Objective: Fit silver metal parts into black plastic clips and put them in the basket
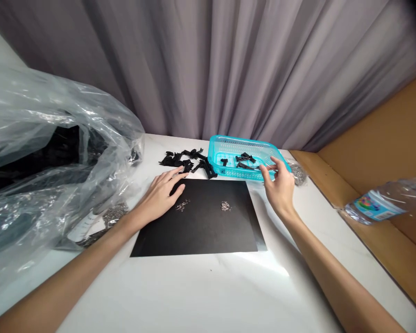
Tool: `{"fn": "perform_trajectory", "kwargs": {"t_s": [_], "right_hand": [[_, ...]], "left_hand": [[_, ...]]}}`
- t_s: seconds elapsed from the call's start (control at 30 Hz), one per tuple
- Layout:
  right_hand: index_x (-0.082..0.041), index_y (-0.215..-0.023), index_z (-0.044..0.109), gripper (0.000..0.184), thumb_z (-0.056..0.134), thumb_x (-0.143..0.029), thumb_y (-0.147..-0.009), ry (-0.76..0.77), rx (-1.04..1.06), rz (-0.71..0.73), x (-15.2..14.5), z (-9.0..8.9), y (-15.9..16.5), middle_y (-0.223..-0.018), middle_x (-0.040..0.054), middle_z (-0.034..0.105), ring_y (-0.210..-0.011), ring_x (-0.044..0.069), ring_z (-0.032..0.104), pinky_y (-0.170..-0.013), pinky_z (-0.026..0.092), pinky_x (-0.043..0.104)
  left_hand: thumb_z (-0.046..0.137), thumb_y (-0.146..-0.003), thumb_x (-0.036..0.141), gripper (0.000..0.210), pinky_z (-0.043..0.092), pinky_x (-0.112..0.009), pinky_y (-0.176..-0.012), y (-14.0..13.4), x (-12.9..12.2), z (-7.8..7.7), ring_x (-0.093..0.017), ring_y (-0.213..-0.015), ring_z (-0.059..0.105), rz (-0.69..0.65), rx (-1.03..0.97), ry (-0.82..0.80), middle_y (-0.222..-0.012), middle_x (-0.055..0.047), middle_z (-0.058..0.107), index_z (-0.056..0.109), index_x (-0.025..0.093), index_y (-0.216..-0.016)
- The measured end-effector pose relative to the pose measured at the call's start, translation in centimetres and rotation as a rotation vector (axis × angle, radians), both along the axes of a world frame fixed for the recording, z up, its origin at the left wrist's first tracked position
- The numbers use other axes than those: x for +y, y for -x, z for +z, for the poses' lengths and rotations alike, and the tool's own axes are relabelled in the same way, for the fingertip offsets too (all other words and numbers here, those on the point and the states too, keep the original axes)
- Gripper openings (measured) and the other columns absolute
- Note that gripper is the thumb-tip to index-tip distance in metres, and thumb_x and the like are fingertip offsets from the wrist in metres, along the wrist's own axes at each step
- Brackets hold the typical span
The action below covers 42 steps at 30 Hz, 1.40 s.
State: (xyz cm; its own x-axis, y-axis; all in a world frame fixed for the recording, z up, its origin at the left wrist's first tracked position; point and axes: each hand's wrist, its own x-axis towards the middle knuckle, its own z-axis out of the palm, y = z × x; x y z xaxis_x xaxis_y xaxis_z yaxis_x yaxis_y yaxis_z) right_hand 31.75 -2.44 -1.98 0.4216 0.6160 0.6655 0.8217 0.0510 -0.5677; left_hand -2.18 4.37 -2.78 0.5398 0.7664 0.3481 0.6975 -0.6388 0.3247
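My left hand (pixel 161 192) reaches to the near side of a heap of black plastic parts (pixel 175 159), its fingers stretched out and its fingertips at the closest pieces. Nothing shows in its grasp. My right hand (pixel 280 187) is over the front right rim of a turquoise plastic basket (pixel 215 143). Its thumb and fingers are apart near a black plastic part (pixel 247 165) inside; whether they touch it is unclear. More black parts lie in the basket. Two small piles of tiny metal pieces, a left pile (pixel 182 205) and a right pile (pixel 225 206), rest on a black mat (pixel 201 231).
A large clear plastic bag (pixel 100 111) with dark contents fills the left side. Small bags of metal pieces, a left bag (pixel 114 213) and a right bag (pixel 300 175), lie on the white table (pixel 180 291). A water bottle (pixel 377 203) rests in a cardboard box (pixel 384 134) at right.
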Motion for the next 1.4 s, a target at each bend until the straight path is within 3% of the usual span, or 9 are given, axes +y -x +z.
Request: {"fn": "perform_trajectory", "kwargs": {"t_s": [0.1, 0.2, 0.27, 0.37, 0.47, 0.63, 0.93, 1.23, 1.4], "right_hand": [[-0.016, -0.122, 0.065, 0.032, 0.050, -0.039, -0.105, -0.039, -0.080, 0.090, -1.4, 0.2, 2.1, -0.100, 0.0094, 0.072, -0.085, 0.023, 0.063, -0.087, 0.042, 0.041], [-0.021, -0.093, 0.068, 0.027, 0.049, -0.034, -0.107, 0.065, -0.207, 0.341, -3.6, 0.4, 5.7, -0.079, 0.0045, 0.066, -0.078, 0.022, 0.059, -0.080, 0.040, 0.038], [-0.021, -0.101, 0.070, 0.027, 0.045, -0.029, -0.109, 0.195, -0.252, 0.571, -5.0, 0.4, 8.3, -0.089, 0.0073, 0.069, -0.085, 0.023, 0.062, -0.079, 0.040, 0.037], [-0.019, -0.134, 0.064, 0.035, 0.039, -0.028, -0.111, 0.312, -0.406, 0.724, -6.3, 0.1, 11.4, -0.108, 0.0119, 0.068, -0.094, 0.024, 0.062, -0.083, 0.041, 0.038], [-0.016, -0.151, 0.051, 0.044, 0.035, -0.026, -0.112, 0.379, -0.517, 0.699, -6.3, -0.4, 12.8, -0.112, 0.0138, 0.063, -0.090, 0.023, 0.061, -0.080, 0.043, 0.037], [-0.023, -0.157, 0.046, 0.051, 0.040, -0.045, -0.111, 0.414, -0.535, 0.687, -4.8, -0.8, 12.9, -0.118, 0.0130, 0.058, -0.104, 0.024, 0.061, -0.087, 0.045, 0.038], [-0.019, -0.147, 0.058, 0.047, 0.044, -0.042, -0.109, 0.404, -0.597, 0.609, -5.0, -1.2, 13.0, -0.116, 0.0143, 0.063, -0.096, 0.027, 0.061, -0.084, 0.045, 0.041], [-0.017, -0.100, 0.069, 0.010, 0.064, -0.026, -0.100, 0.332, -0.274, 0.662, -5.2, -2.4, 12.2, -0.098, 0.0057, 0.068, -0.080, 0.020, 0.062, -0.077, 0.046, 0.036], [-0.018, -0.124, 0.068, 0.025, 0.062, -0.027, -0.101, 0.327, -0.286, 0.659, -5.7, -2.5, 12.0, -0.108, 0.0080, 0.067, -0.080, 0.020, 0.061, -0.078, 0.048, 0.037]], "left_hand": [[0.040, -0.106, 0.036, 0.042, 0.035, -0.052, -0.120, -0.1, -0.1, 0.1, -0.029, -0.144, 0.051, 0.006, 0.005, 0.005, -0.159, -0.009, 0.052, 0.058, 0.025, -0.142], [0.042, -0.105, 0.036, 0.042, 0.036, -0.052, -0.119, -0.2, -0.1, 0.1, -0.029, -0.141, 0.054, 0.009, 0.014, -0.006, -0.155, -0.009, 0.056, 0.058, 0.024, -0.142], [0.042, -0.106, 0.035, 0.042, 0.038, -0.051, -0.117, -0.2, -0.1, 0.1, -0.029, -0.138, 0.056, 0.017, 0.009, -0.019, -0.150, -0.010, 0.059, 0.058, 0.023, -0.142], [0.040, -0.106, 0.033, 0.040, 0.043, -0.047, -0.114, -0.4, -0.2, 0.2, -0.028, -0.133, 0.059, 0.023, -0.013, -0.035, -0.143, -0.010, 0.062, 0.060, 0.023, -0.139], [0.043, -0.104, 0.032, 0.036, 0.045, -0.047, -0.113, -0.5, -0.3, 0.3, -0.029, -0.128, 0.061, 0.028, -0.037, -0.027, -0.139, -0.010, 0.061, 0.062, 0.022, -0.134], [0.048, -0.101, 0.032, 0.029, 0.049, -0.046, -0.110, -0.4, -0.2, -0.1, -0.027, -0.116, 0.065, 0.037, -0.089, -0.011, -0.126, -0.011, 0.060, 0.062, 0.019, -0.122], [0.048, -0.099, 0.030, 0.026, 0.051, -0.047, -0.107, -0.3, 0.0, -0.3, -0.028, -0.109, 0.066, 0.047, -0.110, -0.018, -0.123, -0.009, 0.063, 0.065, 0.021, -0.117], [0.051, -0.098, 0.029, 0.022, 0.051, -0.045, -0.103, -0.4, -0.3, -0.2, -0.026, -0.104, 0.067, 0.038, -0.150, -0.021, -0.113, -0.007, 0.065, 0.069, 0.021, -0.109], [0.059, -0.094, 0.028, 0.012, 0.051, -0.044, -0.101, -0.3, -0.3, -0.1, -0.025, -0.100, 0.066, 0.038, -0.173, -0.035, -0.107, -0.005, 0.063, 0.066, 0.021, -0.099]]}}
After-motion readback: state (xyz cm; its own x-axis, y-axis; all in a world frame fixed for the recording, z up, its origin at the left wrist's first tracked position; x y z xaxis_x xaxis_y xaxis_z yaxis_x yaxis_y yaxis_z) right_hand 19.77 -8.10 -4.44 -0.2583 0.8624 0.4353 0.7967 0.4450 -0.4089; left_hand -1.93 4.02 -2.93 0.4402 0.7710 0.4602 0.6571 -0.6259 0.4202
